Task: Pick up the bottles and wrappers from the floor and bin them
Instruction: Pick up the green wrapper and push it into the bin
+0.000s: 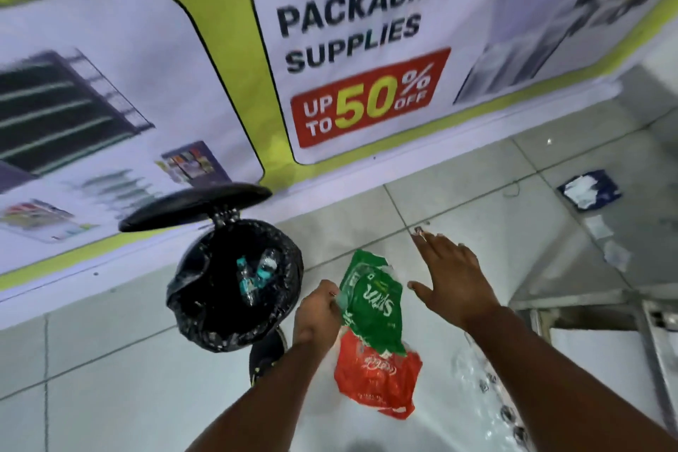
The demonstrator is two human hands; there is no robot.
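Observation:
My left hand (317, 312) grips a green plastic wrapper (370, 305), and a red wrapper (378, 378) hangs just below it; both are just right of the bin. The black pedal bin (234, 283) stands with its lid (194, 205) up, lined with a black bag. Clear bottles with teal labels (257, 273) lie inside it. My right hand (449, 275) hovers to the right of the wrappers, fingers spread, holding nothing. A blue and white wrapper (589, 189) lies on the floor tiles at the far right.
A banner wall (367, 48) with printed adverts runs behind the bin. Small pale scraps (616, 255) lie on the tiles at right. A metal frame (587, 301) stands at the right. Crumpled clear plastic (488, 385) shows under my right forearm. A foot (266, 352) rests on the bin pedal.

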